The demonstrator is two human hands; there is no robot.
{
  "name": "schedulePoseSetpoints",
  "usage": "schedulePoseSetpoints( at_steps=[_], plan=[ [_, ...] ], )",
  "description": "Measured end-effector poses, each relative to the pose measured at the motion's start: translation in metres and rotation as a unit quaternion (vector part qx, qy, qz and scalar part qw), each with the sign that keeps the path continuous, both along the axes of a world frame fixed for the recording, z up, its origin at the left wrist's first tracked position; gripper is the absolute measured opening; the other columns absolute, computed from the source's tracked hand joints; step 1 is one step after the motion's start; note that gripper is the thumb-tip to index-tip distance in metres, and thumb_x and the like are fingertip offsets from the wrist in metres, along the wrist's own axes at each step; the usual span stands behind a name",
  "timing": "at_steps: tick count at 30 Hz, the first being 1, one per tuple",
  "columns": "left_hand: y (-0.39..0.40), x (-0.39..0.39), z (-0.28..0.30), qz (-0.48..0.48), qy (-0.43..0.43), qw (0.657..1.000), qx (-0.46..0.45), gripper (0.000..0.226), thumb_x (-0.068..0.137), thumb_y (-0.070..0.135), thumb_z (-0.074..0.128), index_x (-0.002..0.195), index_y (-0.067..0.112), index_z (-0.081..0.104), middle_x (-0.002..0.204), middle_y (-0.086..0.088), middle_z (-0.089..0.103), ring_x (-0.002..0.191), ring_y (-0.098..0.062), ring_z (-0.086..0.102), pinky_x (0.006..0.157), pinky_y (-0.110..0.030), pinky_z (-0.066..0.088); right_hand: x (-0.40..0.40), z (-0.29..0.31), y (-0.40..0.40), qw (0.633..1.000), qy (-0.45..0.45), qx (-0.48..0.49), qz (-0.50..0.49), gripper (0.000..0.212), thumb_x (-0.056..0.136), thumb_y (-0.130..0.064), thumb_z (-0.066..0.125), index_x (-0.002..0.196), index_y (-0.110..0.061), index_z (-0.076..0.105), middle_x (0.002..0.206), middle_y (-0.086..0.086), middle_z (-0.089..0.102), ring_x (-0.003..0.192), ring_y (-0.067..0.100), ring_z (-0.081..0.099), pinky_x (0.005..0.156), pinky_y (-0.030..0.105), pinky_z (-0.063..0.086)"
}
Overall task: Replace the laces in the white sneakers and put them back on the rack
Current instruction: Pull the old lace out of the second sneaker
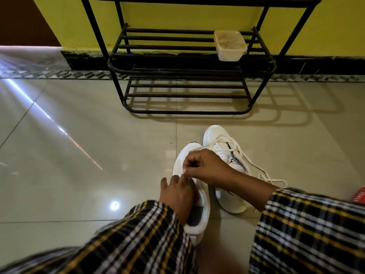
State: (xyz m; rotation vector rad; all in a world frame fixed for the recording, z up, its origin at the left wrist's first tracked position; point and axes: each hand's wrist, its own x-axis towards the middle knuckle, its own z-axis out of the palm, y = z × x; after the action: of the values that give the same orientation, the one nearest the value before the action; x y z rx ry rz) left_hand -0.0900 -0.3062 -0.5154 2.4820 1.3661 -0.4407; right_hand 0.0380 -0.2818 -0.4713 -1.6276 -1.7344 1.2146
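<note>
Two white sneakers stand side by side on the tiled floor in front of me. Over the left sneaker (182,157) both my hands work. My right hand (205,165) pinches a white lace end above its eyelets. My left hand (177,191) rests on the sneaker's tongue area, fingers curled at the lace; what it grips is hidden. The right sneaker (221,141) has a cream lace (270,179) threaded loosely, its ends trailing onto the floor to the right. The black metal shoe rack (187,70) stands against the yellow wall beyond the sneakers.
A cream plastic tub (230,45) sits on the rack's middle shelf at the right. A red object (359,194) shows at the right edge. My plaid sleeves fill the bottom of the view. Glossy tiles spread to the left.
</note>
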Motion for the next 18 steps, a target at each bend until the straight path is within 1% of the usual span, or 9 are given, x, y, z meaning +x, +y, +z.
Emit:
schedulePoseSetpoints(
  at_steps=[3, 7, 9, 10, 13, 14, 15, 17, 18],
  plan=[
    [0.0, -0.001, -0.002, 0.004, -0.011, 1.0, -0.004, 0.054, 0.092, 0.027, 0.05, 0.141, 0.015, 0.032, 0.148, -0.004, 0.023, 0.133, -0.027, 0.031, 0.111, -0.05, 0.021, 0.017, 0.016, 0.021, 0.997, -0.017, 0.04, -0.066, 0.013, 0.081, 0.0, 0.062, 0.073, -0.009, 0.064, 0.068, -0.003, 0.058, 0.063, 0.007, 0.052, 0.062, 0.018, 0.042],
    [0.0, -0.003, -0.007, 0.002, -0.015, 1.0, -0.008, 0.062, 0.089, 0.029, 0.057, 0.142, 0.016, 0.029, 0.149, -0.003, 0.02, 0.135, -0.027, 0.029, 0.112, -0.052, 0.02, 0.075, 0.021, 0.04, 0.986, -0.056, 0.002, -0.159, 0.023, 0.082, 0.001, 0.06, 0.064, -0.014, 0.06, 0.065, 0.007, 0.061, 0.059, 0.016, 0.054, 0.061, 0.028, 0.045],
    [0.0, -0.003, -0.008, 0.001, -0.017, 1.0, 0.0, 0.062, 0.088, 0.029, 0.058, 0.142, 0.016, 0.029, 0.15, -0.003, 0.02, 0.135, -0.028, 0.029, 0.112, -0.052, 0.02, 0.092, 0.013, 0.045, 0.974, -0.088, 0.022, -0.21, 0.017, 0.084, -0.001, 0.061, 0.067, -0.005, 0.062, 0.073, 0.014, 0.065, 0.066, 0.021, 0.058, 0.069, 0.035, 0.047],
    [0.0, -0.003, -0.009, 0.001, -0.017, 1.0, 0.001, 0.064, 0.087, 0.029, 0.059, 0.142, 0.016, 0.029, 0.15, -0.003, 0.02, 0.135, -0.027, 0.029, 0.112, -0.051, 0.02, 0.098, 0.008, 0.047, 0.964, -0.114, 0.04, -0.239, 0.014, 0.085, -0.004, 0.061, 0.071, -0.001, 0.061, 0.076, 0.013, 0.065, 0.071, 0.022, 0.058, 0.071, 0.034, 0.046],
    [0.0, -0.005, -0.012, -0.001, -0.02, 1.0, 0.005, 0.068, 0.087, 0.035, 0.061, 0.143, 0.017, 0.028, 0.152, -0.003, 0.018, 0.135, -0.026, 0.029, 0.112, -0.05, 0.02, 0.103, -0.011, 0.05, 0.953, -0.169, 0.019, -0.252, 0.01, 0.089, -0.016, 0.06, 0.086, -0.007, 0.057, 0.09, 0.01, 0.063, 0.088, 0.026, 0.059, 0.073, 0.027, 0.039],
    [0.0, -0.006, -0.013, -0.001, -0.022, 1.0, 0.006, 0.068, 0.087, 0.036, 0.06, 0.143, 0.017, 0.028, 0.152, -0.003, 0.017, 0.136, -0.026, 0.029, 0.112, -0.05, 0.02, 0.101, -0.018, 0.049, 0.96, -0.164, -0.021, -0.225, 0.015, 0.089, -0.021, 0.062, 0.097, -0.01, 0.057, 0.102, 0.01, 0.062, 0.097, 0.027, 0.059, 0.077, 0.029, 0.041],
    [0.0, -0.006, -0.013, -0.001, -0.026, 1.0, 0.007, 0.068, 0.087, 0.037, 0.06, 0.143, 0.018, 0.028, 0.152, -0.003, 0.017, 0.136, -0.026, 0.029, 0.112, -0.05, 0.02, 0.098, -0.022, 0.046, 0.968, -0.155, -0.07, -0.185, 0.036, 0.086, -0.028, 0.067, 0.115, -0.012, 0.053, 0.117, 0.009, 0.059, 0.107, 0.027, 0.057, 0.085, 0.031, 0.043],
    [-0.001, -0.007, -0.014, -0.001, -0.03, 0.999, 0.011, 0.065, 0.089, 0.037, 0.058, 0.143, 0.018, 0.028, 0.153, -0.003, 0.017, 0.136, -0.026, 0.029, 0.112, -0.05, 0.02, 0.092, -0.024, 0.04, 0.975, -0.145, -0.133, -0.107, 0.089, 0.076, -0.039, 0.075, 0.146, -0.019, 0.024, 0.143, 0.008, 0.039, 0.127, 0.026, 0.043, 0.103, 0.035, 0.039],
    [0.0, -0.007, -0.014, -0.002, -0.031, 0.999, 0.013, 0.064, 0.089, 0.037, 0.057, 0.143, 0.018, 0.028, 0.153, -0.003, 0.017, 0.136, -0.026, 0.029, 0.112, -0.05, 0.02, 0.091, -0.023, 0.04, 0.975, -0.156, -0.139, -0.078, 0.105, 0.071, -0.041, 0.078, 0.15, -0.022, 0.011, 0.15, 0.008, 0.029, 0.134, 0.025, 0.034, 0.108, 0.036, 0.034]
  ],
)
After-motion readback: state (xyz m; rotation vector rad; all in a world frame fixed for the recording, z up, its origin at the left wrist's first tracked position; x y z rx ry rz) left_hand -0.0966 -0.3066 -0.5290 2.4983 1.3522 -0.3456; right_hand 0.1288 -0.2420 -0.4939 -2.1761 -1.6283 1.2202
